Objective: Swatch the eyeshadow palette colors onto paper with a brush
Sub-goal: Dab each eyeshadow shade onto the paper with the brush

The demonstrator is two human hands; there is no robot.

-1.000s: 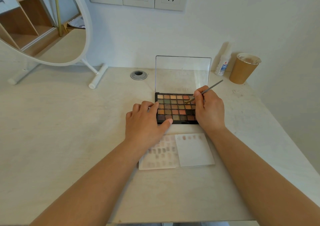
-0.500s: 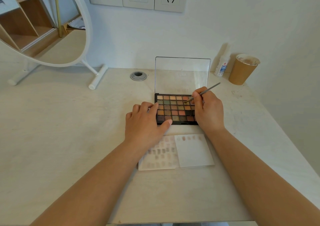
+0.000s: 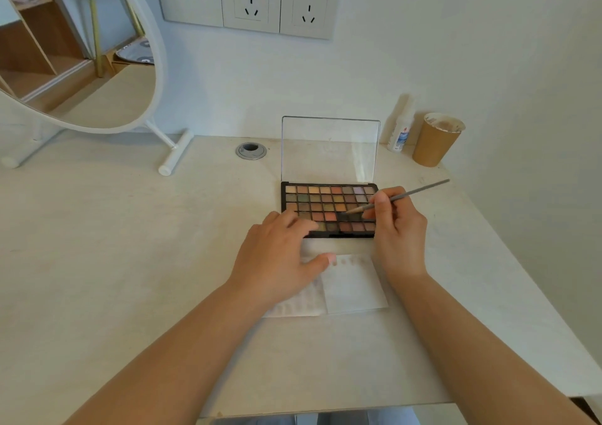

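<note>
Head view: brush loaded at the palette, next swatch pending

Head view: a slim grey brush [image 3: 395, 198] is pinched like a pencil between thumb and fingertips of the right hand [image 3: 398, 229], its tip lowered to a dark pan near the right of the eyeshadow palette [image 3: 329, 208]. Whether the bristles actually touch the powder cannot be told for sure. The left hand [image 3: 280, 255] is laid flat, fingers relaxed and spread, over the palette's front left corner and the white paper [image 3: 353, 289], with the thumb pressed on the sheet.

Colour pickup is judged to be the step in hand; next, the brush must be carried to a bare patch beside the faint row of swatches along the paper's top edge.

The palette is a flat black tray of small square matte pans, its clear stiff lid stood upright. The paper lies thin on the pale, stone-like worktop [image 3: 130, 245].
</note>
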